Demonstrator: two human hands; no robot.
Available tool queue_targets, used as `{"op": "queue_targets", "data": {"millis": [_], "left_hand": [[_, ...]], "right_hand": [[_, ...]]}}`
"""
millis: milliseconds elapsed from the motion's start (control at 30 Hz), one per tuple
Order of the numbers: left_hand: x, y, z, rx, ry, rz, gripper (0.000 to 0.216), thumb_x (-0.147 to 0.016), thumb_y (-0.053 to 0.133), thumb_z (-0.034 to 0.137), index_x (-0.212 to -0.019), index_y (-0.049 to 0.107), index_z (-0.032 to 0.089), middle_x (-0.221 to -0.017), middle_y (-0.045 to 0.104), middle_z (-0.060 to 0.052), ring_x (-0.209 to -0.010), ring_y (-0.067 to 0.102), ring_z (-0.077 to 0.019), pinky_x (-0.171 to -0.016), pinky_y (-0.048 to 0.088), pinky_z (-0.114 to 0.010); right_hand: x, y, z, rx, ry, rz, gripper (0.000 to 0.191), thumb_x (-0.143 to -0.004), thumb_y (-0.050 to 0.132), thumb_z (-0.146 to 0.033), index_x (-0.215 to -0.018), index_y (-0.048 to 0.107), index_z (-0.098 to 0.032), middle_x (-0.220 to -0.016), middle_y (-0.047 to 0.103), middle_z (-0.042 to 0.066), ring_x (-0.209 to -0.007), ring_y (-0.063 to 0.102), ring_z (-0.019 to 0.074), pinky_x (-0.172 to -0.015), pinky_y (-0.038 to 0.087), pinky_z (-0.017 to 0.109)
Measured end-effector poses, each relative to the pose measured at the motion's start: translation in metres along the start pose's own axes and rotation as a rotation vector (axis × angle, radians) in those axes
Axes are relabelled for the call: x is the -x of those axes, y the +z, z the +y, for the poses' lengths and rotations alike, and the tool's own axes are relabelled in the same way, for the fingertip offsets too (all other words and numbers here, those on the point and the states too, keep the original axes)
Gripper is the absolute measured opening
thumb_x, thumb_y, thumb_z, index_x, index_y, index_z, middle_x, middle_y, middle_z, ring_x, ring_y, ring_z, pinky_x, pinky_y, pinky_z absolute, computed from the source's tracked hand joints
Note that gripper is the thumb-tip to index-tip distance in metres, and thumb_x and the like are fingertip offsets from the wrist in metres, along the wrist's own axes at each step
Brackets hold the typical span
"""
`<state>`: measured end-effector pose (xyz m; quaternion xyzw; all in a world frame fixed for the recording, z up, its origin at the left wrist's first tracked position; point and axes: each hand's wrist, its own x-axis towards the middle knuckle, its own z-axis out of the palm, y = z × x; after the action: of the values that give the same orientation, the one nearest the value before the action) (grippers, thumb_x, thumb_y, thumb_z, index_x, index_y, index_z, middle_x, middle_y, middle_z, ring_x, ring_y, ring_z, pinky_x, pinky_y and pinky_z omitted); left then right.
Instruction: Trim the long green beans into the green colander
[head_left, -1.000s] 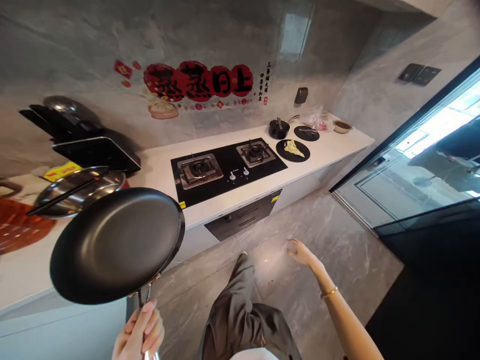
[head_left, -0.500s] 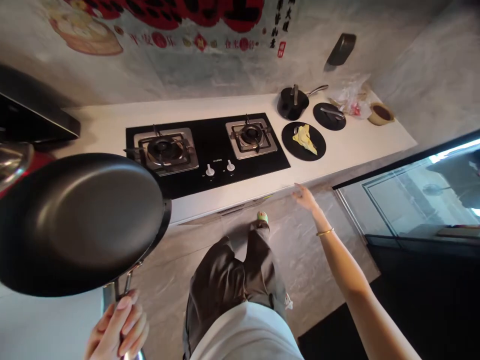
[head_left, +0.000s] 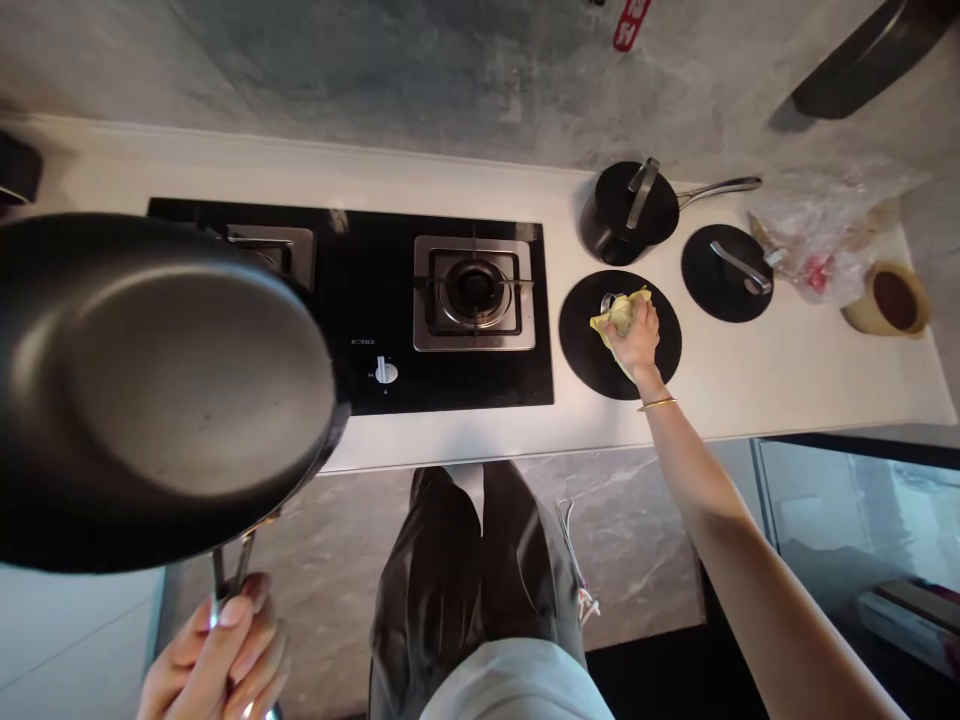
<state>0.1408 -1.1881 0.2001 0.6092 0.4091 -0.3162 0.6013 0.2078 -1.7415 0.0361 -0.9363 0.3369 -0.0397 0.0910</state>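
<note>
My left hand (head_left: 217, 655) is wrapped round the metal handle of a large black frying pan (head_left: 150, 390), held up over the left part of the hob with its empty inside facing me. My right hand (head_left: 634, 335), with a gold bangle at the wrist, is closed on a yellow cloth (head_left: 619, 312) that lies on a flat black lid (head_left: 581, 345) on the white counter (head_left: 787, 375), just right of the hob.
A black gas hob (head_left: 457, 300) with a right burner and knob sits in the counter. Behind the lid stand a small black pot with lid (head_left: 630, 205), another black lid (head_left: 724, 280), a plastic bag (head_left: 821, 235) and a tan bowl (head_left: 892, 300). Grey stone wall behind.
I have stepped closer to the counter and look more steeply down. My right hand went from hanging open above the floor to the black lid and closed on the yellow cloth. The pan stayed raised.
</note>
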Motion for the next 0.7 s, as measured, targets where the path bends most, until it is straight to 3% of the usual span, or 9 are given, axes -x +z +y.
{"op": "queue_targets", "data": {"millis": [100,233,333,433,500,533,600,700], "left_hand": [[0.002,0.047,0.015,0.087,0.053,-0.045,0.043,-0.063,0.075,0.046,-0.064,0.041,0.019,-0.047,0.030,0.010,-0.030,0.023,-0.0007,-0.028,0.025,-0.013],[0.002,0.081,0.023,0.126,0.085,-0.125,0.040,-0.067,0.072,0.046,-0.064,0.042,0.018,-0.048,0.030,0.010,-0.030,0.021,-0.0002,-0.026,0.023,-0.012],[0.009,0.089,0.021,0.138,0.108,-0.099,0.041,-0.069,0.071,0.045,-0.064,0.041,0.018,-0.049,0.030,0.010,-0.030,0.020,0.0006,-0.027,0.023,-0.012],[0.014,0.088,0.016,0.122,0.113,-0.015,0.042,-0.064,0.074,0.048,-0.068,0.046,0.017,-0.049,0.031,0.010,-0.031,0.022,0.0005,-0.027,0.024,-0.012],[0.015,0.085,0.012,0.134,0.104,0.041,0.043,-0.060,0.076,0.049,-0.074,0.050,0.017,-0.049,0.031,0.010,-0.030,0.022,0.0004,-0.027,0.025,-0.012],[0.016,0.083,0.010,0.149,0.096,0.066,0.044,-0.059,0.077,0.049,-0.076,0.051,0.018,-0.049,0.031,0.010,-0.030,0.023,0.0005,-0.027,0.025,-0.012],[0.016,0.080,0.006,0.179,0.078,0.113,0.046,-0.057,0.078,0.050,-0.078,0.052,0.018,-0.049,0.030,0.011,-0.030,0.023,0.0008,-0.028,0.024,-0.011],[0.016,0.074,-0.002,0.211,0.016,0.138,0.048,-0.055,0.079,0.051,-0.078,0.051,0.019,-0.049,0.030,0.011,-0.030,0.024,0.0007,-0.028,0.025,-0.011]], "right_hand": [[-0.017,0.007,0.000,-0.027,-0.001,-0.043,0.074,-0.076,0.057,-0.044,-0.138,0.029,-0.015,-0.135,0.044,0.019,-0.123,0.041,0.0352,-0.099,0.034,0.057],[-0.021,0.009,0.002,-0.186,-0.012,-0.062,0.058,-0.080,0.051,-0.039,-0.133,0.040,-0.016,-0.124,0.055,0.016,-0.112,0.053,0.0301,-0.095,0.041,0.049],[-0.015,-0.006,0.003,-0.311,-0.007,0.007,0.042,-0.088,0.038,-0.035,-0.124,0.050,-0.016,-0.114,0.062,0.012,-0.105,0.058,0.0259,-0.094,0.044,0.044],[0.001,-0.030,-0.008,-0.347,0.003,0.242,0.041,-0.092,0.030,-0.034,-0.122,0.051,-0.014,-0.117,0.059,0.013,-0.112,0.055,0.0263,-0.098,0.040,0.045],[0.015,-0.038,-0.027,-0.367,-0.063,0.299,0.042,-0.092,0.030,-0.035,-0.124,0.047,-0.014,-0.122,0.056,0.014,-0.116,0.053,0.0261,-0.100,0.039,0.045],[0.021,-0.037,-0.040,-0.377,-0.131,0.243,0.041,-0.092,0.030,-0.034,-0.125,0.047,-0.015,-0.122,0.056,0.013,-0.116,0.053,0.0259,-0.100,0.040,0.045],[0.031,-0.021,-0.072,-0.386,-0.322,-0.001,0.040,-0.092,0.032,-0.033,-0.125,0.049,-0.019,-0.125,0.056,0.012,-0.119,0.051,0.0251,-0.102,0.038,0.043],[0.037,0.020,-0.120,-0.325,-0.472,-0.271,0.041,-0.092,0.036,-0.033,-0.127,0.050,-0.019,-0.140,0.044,0.010,-0.134,0.033,0.0263,-0.111,0.024,0.046]]}}
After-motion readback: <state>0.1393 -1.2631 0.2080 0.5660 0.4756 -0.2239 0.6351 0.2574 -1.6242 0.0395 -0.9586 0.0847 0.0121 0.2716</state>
